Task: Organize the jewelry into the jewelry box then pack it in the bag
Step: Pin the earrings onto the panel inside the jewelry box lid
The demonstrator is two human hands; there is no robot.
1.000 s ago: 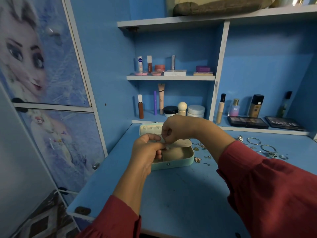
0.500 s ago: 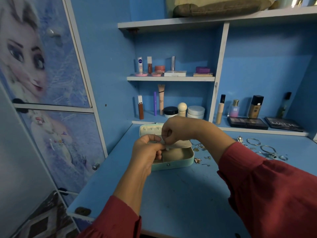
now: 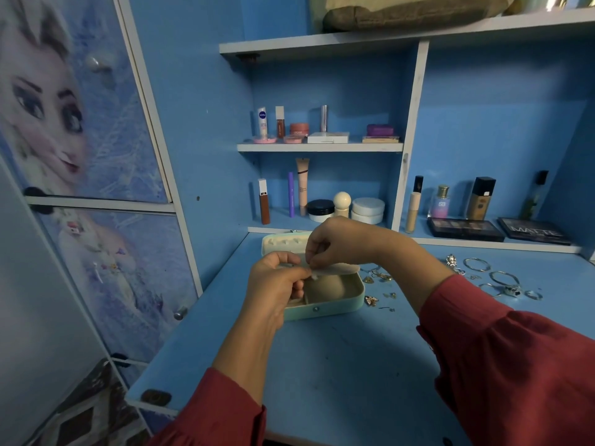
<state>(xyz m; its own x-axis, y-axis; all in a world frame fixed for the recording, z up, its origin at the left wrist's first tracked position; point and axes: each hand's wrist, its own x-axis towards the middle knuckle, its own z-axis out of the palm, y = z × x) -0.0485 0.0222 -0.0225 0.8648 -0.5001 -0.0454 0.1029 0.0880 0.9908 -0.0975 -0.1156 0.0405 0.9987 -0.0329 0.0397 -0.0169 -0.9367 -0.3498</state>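
Observation:
The mint-green jewelry box (image 3: 335, 305) lies open on the blue desk, its lid (image 3: 280, 244) tipped back. A beige insert flap (image 3: 341, 270) is lifted over the box's beige compartments. My left hand (image 3: 273, 288) hovers over the box's left half, fingers curled, pinching the flap's left end. My right hand (image 3: 338, 244) reaches in from the right and pinches a small pale piece of jewelry (image 3: 312, 277) at that same end. The two sets of fingertips touch. What lies in the box's left compartments is hidden by my left hand.
Loose gold earrings (image 3: 371, 300) lie just right of the box. Silver bangles (image 3: 504, 278) and rings (image 3: 533, 295) lie farther right. Cosmetics fill the shelves behind, with two dark palettes (image 3: 463, 228). A brownish fabric bag (image 3: 409, 9) rests on the top shelf. Cupboard doors stand at left.

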